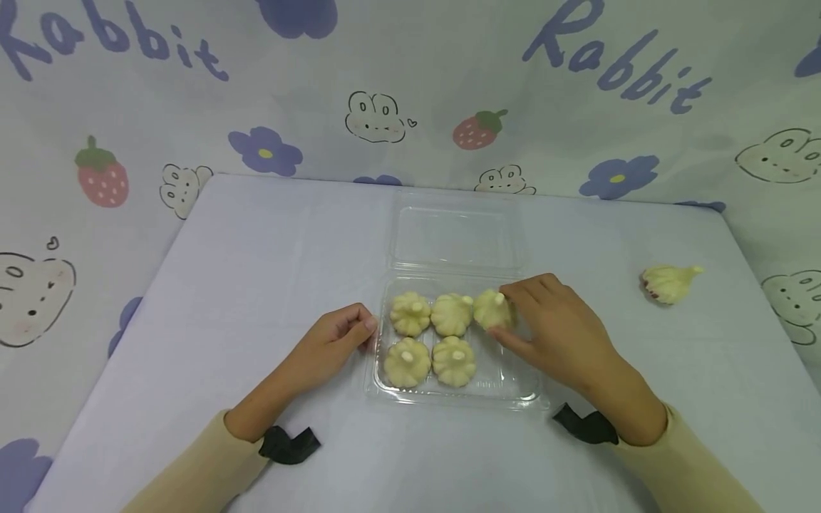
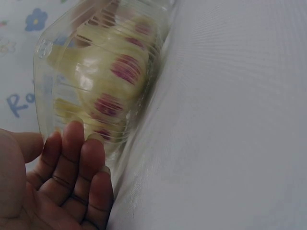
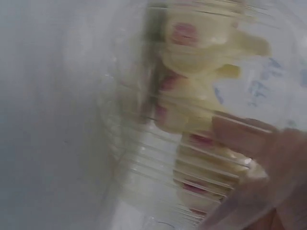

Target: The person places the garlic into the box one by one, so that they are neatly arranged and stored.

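Note:
A clear plastic clamshell box [image 1: 507, 388] lies open, with several pale garlic bulbs [image 1: 410, 313] in it. My right hand [image 1: 564, 335] pinches a garlic bulb [image 1: 492, 309] between thumb and fingers, at the back right of the box. In the blurred right wrist view, the hand [image 3: 273, 158] shows through the ribbed wall round that bulb [image 3: 206, 167]. At the box's left edge, my left hand [image 1: 336, 338] holds the rim with thumb and curled fingers. Its fingertips [image 2: 72, 136] touch the outer wall in the left wrist view, where purple-streaked garlic bulbs [image 2: 115, 72] show through the plastic.
Another garlic bulb [image 1: 670, 283] lies apart on the white table [image 1: 256, 271], to the right. The box's lid [image 1: 457, 235] is folded back flat toward the rear. A printed cloth [image 1: 423, 71] hangs behind the table. Dark straps [image 1: 586, 425] hang at both wrists.

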`<action>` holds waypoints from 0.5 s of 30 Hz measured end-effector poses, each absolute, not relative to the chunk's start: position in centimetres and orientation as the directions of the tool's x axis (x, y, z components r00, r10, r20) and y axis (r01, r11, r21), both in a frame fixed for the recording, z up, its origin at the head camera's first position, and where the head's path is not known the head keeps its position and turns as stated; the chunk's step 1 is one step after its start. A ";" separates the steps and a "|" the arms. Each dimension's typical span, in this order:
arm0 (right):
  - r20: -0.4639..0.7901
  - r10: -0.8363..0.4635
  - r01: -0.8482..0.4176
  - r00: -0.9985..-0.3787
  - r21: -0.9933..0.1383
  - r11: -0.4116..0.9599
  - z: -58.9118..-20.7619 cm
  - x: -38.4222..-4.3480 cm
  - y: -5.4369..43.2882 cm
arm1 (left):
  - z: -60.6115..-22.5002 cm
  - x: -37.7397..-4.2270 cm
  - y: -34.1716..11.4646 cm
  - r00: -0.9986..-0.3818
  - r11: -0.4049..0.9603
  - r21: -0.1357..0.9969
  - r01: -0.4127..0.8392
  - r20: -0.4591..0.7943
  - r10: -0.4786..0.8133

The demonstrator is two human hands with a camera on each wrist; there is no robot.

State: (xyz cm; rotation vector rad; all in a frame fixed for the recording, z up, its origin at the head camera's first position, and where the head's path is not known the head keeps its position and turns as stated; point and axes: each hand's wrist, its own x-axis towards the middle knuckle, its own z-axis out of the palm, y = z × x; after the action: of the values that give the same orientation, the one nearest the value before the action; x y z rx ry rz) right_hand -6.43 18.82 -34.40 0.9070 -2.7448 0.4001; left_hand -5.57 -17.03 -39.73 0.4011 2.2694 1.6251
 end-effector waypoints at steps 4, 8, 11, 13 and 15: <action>0.336 -0.567 -0.625 -0.752 -0.094 0.775 -35.0 -6.5 18.5 | -39.8 -5.6 -17.1 -0.909 0.313 0.948 0.047 -0.090 0.408; 0.367 -0.578 -0.632 -0.729 -0.037 0.774 -35.4 -6.4 18.3 | -39.8 -5.6 -17.1 -0.907 0.313 0.949 0.050 -0.087 0.411; 0.374 -0.577 -0.629 -0.726 -0.022 0.777 -35.6 -6.4 18.3 | -39.7 -5.6 -17.0 -0.907 0.312 0.949 0.046 -0.091 0.411; 0.377 -0.577 -0.629 -0.725 -0.020 0.777 -35.7 -6.4 18.2 | -39.7 -5.6 -17.0 -0.908 0.313 0.949 0.041 -0.095 0.409; 0.381 -0.576 -0.630 -0.724 -0.023 0.776 -35.7 -6.4 18.2 | -39.7 -5.6 -17.0 -0.908 0.314 0.949 0.037 -0.099 0.407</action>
State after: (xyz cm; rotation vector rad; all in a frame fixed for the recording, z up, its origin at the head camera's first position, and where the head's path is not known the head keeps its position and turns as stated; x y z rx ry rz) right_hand -6.44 18.18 -35.73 0.9208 -2.6157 0.2131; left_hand -5.56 -17.03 -39.69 0.3987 2.2661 1.6225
